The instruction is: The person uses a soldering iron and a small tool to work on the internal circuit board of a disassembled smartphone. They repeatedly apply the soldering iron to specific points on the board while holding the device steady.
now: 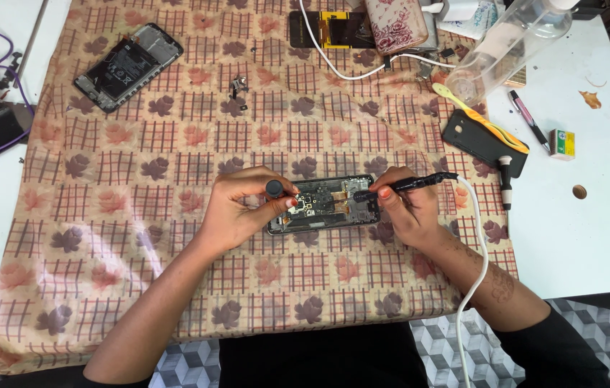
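An opened phone with its circuit board bare lies on the patterned cloth in front of me. My left hand rests at the phone's left end and holds a small screwdriver with a round black cap upright over the board. My right hand grips a black pen-shaped tool like a pencil, its tip on the board near the phone's right half. A white cord runs from that tool down past my right forearm.
A second opened phone lies at the far left of the cloth, small loose parts beside it. At the back are a dark phone, a floral case and a clear bottle. A black case, toothbrush and pen lie right.
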